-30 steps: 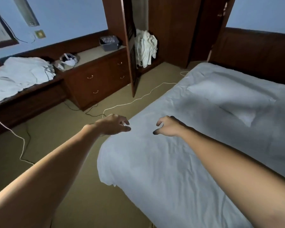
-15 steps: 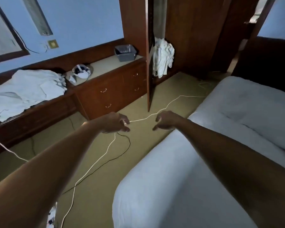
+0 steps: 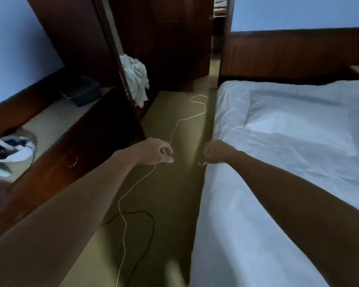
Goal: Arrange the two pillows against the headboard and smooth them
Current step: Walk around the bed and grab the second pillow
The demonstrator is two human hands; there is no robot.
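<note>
Both arms reach fwd over the gap btwn bed and dresser. Left hand (image 3: 157,151) hangs above the carpet (image 3: 174,183), fingers loosely curled, thumb and forefinger near each other but nothing btwn them; a white cord (image 3: 123,220) on the floor passes under it in this view, not gripped. Right hand (image 3: 212,152) sits at the bed's left edge, fingers curled down; can't tell whether it pinches the white sheet (image 3: 267,204) or just hovers at the edge, since the fingertips are dark and blurred.

One pillow (image 3: 298,123) lies flat on the bed (image 3: 226,245) toward the head end, under or flush w/ the sheet, white on white, its far edge near the wooden headboard (image 3: 298,56) but not propped against it. A 2nd pillow isn't distinguishable.

A black cable (image 3: 149,235) loops on the carpet beside the white cord. On the left, a dark wooden dresser (image 3: 71,154) w/ a pale top; a grey bin (image 3: 81,92) stands at its far end, a round shiny bowl-like item (image 3: 10,148) w/ white stuff inside near its front edge. White cloth (image 3: 136,79) hangs bunched by the open wardrobe door (image 3: 116,59). Frame is motion-blurred.
</note>
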